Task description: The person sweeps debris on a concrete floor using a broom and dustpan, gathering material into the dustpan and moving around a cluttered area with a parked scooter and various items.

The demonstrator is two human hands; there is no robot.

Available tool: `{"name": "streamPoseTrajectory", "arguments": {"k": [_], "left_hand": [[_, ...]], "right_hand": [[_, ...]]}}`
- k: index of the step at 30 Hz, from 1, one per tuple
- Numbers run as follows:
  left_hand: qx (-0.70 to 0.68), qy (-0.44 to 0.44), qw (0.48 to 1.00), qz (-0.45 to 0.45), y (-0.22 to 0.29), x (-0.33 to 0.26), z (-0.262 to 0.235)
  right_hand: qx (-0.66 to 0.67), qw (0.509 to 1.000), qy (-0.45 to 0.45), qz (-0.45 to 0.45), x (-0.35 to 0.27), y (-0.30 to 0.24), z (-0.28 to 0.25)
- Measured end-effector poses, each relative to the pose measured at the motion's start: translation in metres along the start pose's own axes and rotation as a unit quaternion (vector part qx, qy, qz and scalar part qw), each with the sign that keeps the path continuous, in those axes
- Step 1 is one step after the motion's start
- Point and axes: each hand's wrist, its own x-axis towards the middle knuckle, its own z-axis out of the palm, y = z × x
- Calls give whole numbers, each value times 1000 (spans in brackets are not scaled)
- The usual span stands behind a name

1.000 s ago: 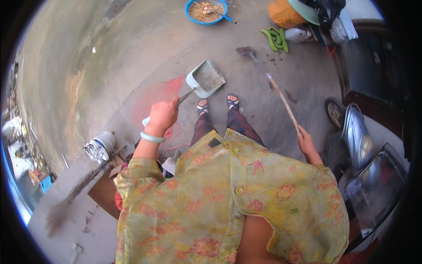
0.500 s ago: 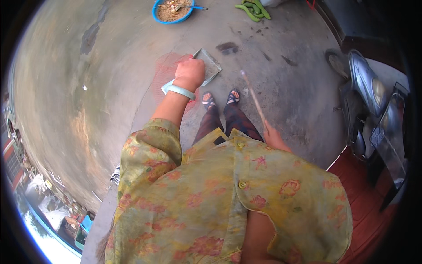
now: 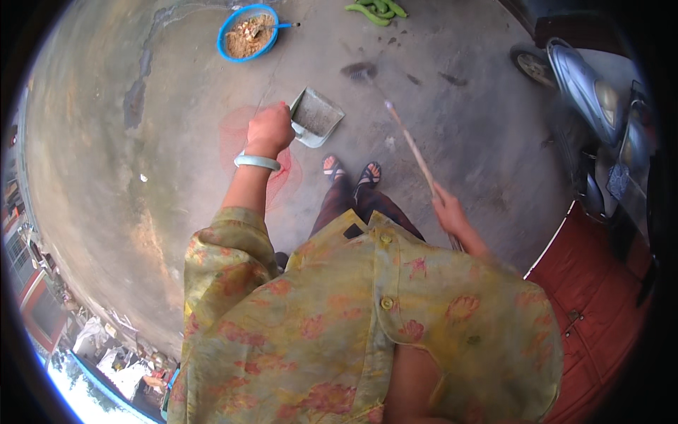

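Note:
My left hand (image 3: 271, 131), with a pale bangle at the wrist, is closed at the grey-green dustpan (image 3: 319, 117), which has a little dust in it. Red netting (image 3: 282, 177) shows below and beside this hand; whether the hand also grips it is unclear. Lower right, my right hand (image 3: 449, 210) is wrapped round the pale stick of a broom (image 3: 411, 143). The broom slants up and left toward a dark patch (image 3: 357, 70) on the floor, where its far end is hard to make out. Dustpan and broom are apart.
A blue basin (image 3: 221, 35) with tan crumbly stuff and a blue-handled utensil stands far left of centre. Several long green gourds (image 3: 374, 15) lie at the far edge. A scooter (image 3: 586, 95) stands right, with a red padded cover (image 3: 593, 311) nearer. My sandalled feet (image 3: 353, 172) are below the dustpan.
My left hand has swung left, and the dustpan shows more of its inside. My right hand has shifted slightly right and nearer, with the broom in it. The whole view has shifted.

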Motion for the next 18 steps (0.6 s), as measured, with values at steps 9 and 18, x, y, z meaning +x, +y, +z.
{"name": "streamPoseTrajectory", "arguments": {"k": [9,18], "left_hand": [[23,9,1000,8,-1,-6,7],[45,11,999,-11,3,-14,17]], "right_hand": [[-27,995,-94,-22,-31,31,44],[117,988,6,97,-71,45,-2]]}}
